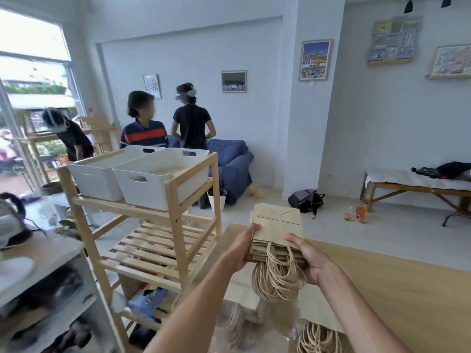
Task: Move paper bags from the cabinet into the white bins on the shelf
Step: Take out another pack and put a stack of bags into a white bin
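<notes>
While the stack of paper bags is carried flat between both hands, it sits in mid-air above the wooden desk, to the right of the wooden shelf and below its top level. The left hand grips the stack's left edge, thumb on top and fingers curled underneath; the right hand clasps the right edge the same way. Holding both sides probably keeps the loose bags squared so none slide out, and the twine handles hang down toward the person, clear of the leading edge. Two white bins stand side by side on the shelf's top tier; the nearer one seems to hold something pale already. More bags lie lower down, near the bottom of the view. The stack must next rise over a bin rim.
</notes>
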`<state>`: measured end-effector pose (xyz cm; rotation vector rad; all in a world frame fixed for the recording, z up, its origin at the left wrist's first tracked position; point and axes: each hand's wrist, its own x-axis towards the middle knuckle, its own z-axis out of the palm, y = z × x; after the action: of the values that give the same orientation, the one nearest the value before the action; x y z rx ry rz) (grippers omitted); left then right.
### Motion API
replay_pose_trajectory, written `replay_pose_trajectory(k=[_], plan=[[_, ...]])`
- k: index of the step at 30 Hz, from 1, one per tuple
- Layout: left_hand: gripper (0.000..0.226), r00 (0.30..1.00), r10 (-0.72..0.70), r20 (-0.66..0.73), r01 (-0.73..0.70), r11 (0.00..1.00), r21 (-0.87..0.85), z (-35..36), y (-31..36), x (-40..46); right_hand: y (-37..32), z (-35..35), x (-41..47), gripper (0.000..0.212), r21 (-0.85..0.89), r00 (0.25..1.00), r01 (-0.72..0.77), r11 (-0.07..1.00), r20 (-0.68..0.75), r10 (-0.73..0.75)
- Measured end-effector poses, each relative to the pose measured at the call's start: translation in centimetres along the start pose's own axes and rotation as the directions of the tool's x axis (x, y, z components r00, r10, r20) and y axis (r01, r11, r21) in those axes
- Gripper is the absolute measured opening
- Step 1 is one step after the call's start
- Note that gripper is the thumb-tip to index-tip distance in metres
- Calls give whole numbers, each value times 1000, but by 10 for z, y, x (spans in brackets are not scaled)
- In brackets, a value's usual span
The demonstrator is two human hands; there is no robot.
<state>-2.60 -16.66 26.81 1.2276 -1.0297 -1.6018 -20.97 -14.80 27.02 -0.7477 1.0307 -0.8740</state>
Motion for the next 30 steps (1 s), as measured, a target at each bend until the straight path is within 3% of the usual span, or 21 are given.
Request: replay_pose_trajectory(k=[6, 11, 15, 18, 24, 27, 30], plan=[[30, 993, 73, -90, -76, 997, -31, -87, 48, 24, -30, 88, 49, 44, -79, 998, 43, 996, 56, -39], [27, 973, 223, -66, -220, 974, 45, -162, 117, 34, -68, 173, 90, 46, -127, 987, 146, 981, 91, -135], [29, 954, 290, -78, -284, 955, 84, -211, 171, 38, -96, 229, 118, 48, -88, 978, 176, 980, 132, -163], [31, 952, 303, -40, -299, 951, 81, -237, 206, 42, -114, 265, 134, 38, -28, 961, 213, 977, 185, -205], [41, 959, 281, -42, -270, 947, 171, -288, 256, 53, -140, 322, 175, 32, -6, 958, 217, 976, 194, -212], [47, 942, 314, -116, -272, 921, 279, -318, 257, 55, -141, 346, 199, 39, -20, 961, 179, 984, 218, -171], [74, 954, 296, -35, -268, 902, 338, -353, 254, 60, -139, 362, 220, 35, -14, 966, 161, 987, 208, -154]])
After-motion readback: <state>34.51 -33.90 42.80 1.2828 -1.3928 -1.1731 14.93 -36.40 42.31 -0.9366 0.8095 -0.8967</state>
